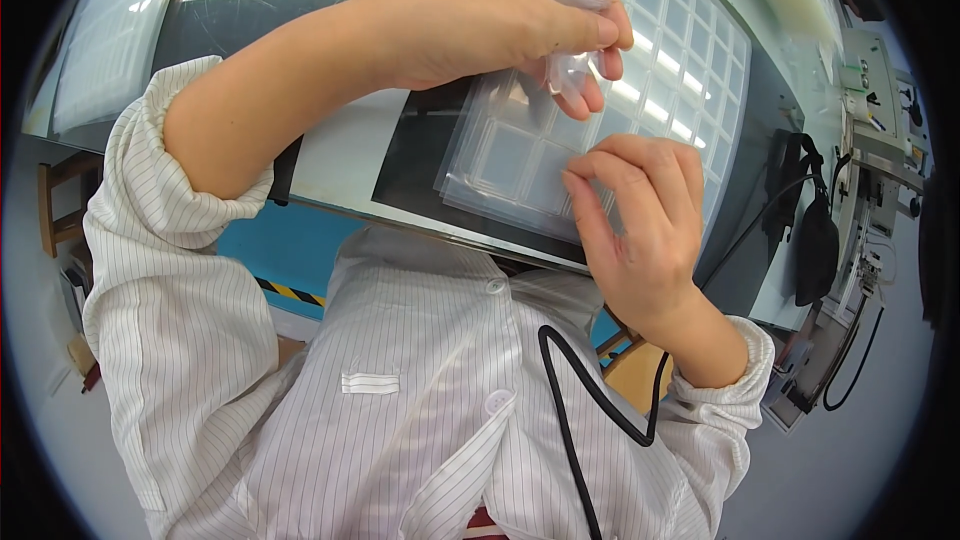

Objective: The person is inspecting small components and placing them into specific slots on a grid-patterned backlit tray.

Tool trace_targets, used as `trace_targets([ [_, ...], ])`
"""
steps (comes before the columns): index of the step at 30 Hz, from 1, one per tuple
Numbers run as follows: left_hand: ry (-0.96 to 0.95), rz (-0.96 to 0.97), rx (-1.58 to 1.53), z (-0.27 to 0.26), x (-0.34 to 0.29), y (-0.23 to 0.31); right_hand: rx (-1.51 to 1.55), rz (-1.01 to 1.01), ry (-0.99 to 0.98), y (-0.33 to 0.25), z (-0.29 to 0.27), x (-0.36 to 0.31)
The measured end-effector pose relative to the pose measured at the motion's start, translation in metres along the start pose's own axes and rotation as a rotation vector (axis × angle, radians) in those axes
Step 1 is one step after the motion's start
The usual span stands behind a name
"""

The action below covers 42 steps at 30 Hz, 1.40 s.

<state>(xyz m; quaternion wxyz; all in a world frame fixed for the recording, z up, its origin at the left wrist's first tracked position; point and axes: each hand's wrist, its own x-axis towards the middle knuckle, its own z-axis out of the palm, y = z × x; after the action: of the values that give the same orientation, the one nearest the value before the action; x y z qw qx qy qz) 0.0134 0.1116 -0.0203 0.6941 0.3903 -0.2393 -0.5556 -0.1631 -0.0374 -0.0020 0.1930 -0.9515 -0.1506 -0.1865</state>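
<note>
My left hand [490,15] reaches across from the left, its fingers closed round a crumpled piece of clear plastic film [572,72]. Beneath it lies a stack of clear plastic trays [498,156], divided into rows of square pockets. My right hand [648,215] is over the near right part of the trays, thumb and index fingertip pinched together. Whatever may sit between those fingertips is too small to make out. Light glares off several pockets, and what they hold, if anything, cannot be told.
Under the trays is a black mat [420,155] on a pale table [340,155]. More clear trays [110,50] stand at the far left. A black bag [815,250] hangs at the right, near equipment [875,150]. A black cable [565,420] runs across my striped coat.
</note>
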Motion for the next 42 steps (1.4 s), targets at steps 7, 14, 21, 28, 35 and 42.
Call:
trace_targets([
  [7, 0.060, -0.049, 0.207, 0.007, -0.001, 0.008, 0.031, -0.020, 0.007, 0.001, 0.002, -0.001],
  [14, 0.088, -0.228, 0.507, 0.026, -0.004, 0.024, 0.044, 0.015, -0.070, 0.001, -0.007, 0.008],
  [21, -0.140, 0.189, 0.821, 0.023, -0.010, 0.002, 0.273, 0.191, 0.046, 0.004, -0.032, 0.012],
  [28, 0.038, 0.181, 0.660, 0.021, -0.007, -0.003, -0.027, 0.052, -0.073, 0.006, -0.021, -0.015],
  [35, 0.074, 0.145, 0.668, 0.022, -0.006, -0.002, 0.019, 0.052, -0.022, 0.008, -0.017, -0.018],
  [42, -0.016, -0.110, 0.392, 0.017, -0.004, 0.007, -0.037, 0.052, -0.009, 0.008, -0.015, -0.019],
])
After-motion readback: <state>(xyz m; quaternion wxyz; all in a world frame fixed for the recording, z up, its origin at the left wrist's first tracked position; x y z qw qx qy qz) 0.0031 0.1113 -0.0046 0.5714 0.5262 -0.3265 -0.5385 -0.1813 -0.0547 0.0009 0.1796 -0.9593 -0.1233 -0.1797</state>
